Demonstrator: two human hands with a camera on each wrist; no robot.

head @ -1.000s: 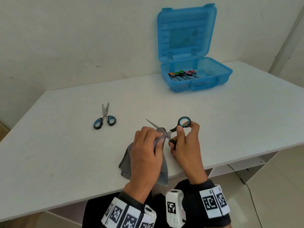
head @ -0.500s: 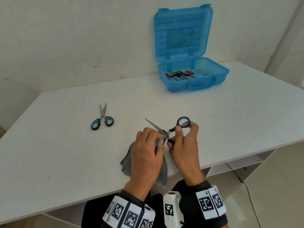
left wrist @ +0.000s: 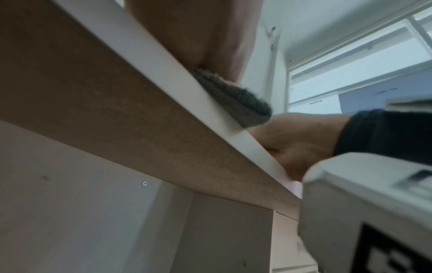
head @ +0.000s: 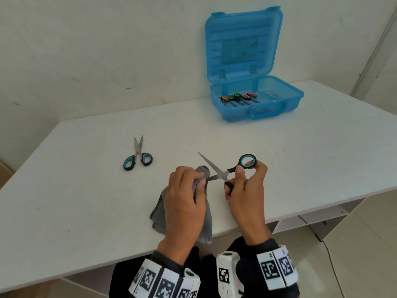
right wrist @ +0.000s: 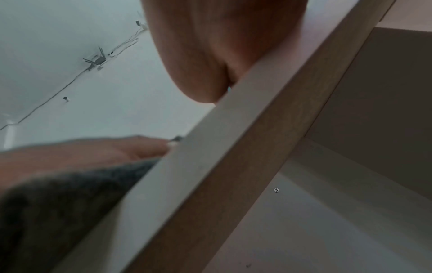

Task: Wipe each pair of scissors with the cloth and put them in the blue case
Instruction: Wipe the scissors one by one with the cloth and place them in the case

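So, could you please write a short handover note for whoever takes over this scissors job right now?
Left hand: grips the grey cloth, pinching it round one blade of the open scissors.
Right hand: holds those scissors by their black-and-blue handles, blades spread above the white table.
Done: several small scissors with coloured handles already lie in the open blue case at the far side.
Left: finish wiping this pair and case it; then wipe and case the blue-handled scissors lying on the table to the left.
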